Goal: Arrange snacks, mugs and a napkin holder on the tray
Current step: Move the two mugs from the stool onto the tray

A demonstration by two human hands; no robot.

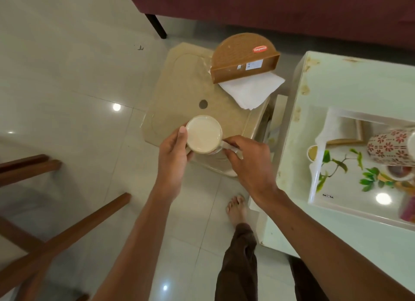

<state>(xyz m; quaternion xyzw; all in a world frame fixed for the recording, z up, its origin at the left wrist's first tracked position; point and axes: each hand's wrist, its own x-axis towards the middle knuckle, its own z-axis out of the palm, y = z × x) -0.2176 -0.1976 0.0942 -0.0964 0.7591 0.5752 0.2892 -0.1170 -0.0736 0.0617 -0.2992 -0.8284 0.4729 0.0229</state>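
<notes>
Both hands grip a cream mug on the beige stool, left hand round its side, right hand at its handle; next it likely needs lifting to the floral tray.

One head-worn wide-angle view only, so no overlap with any second camera. Looks steeply down from standing height, slightly forward. Centres on a beige plastic stool just beyond the bare foot. Takes in both forearms reaching from the lower edge, close to the lens. Catches a glass-topped table at the right border and dark red upholstery along the top. Bends straight lines near the edges.
</notes>
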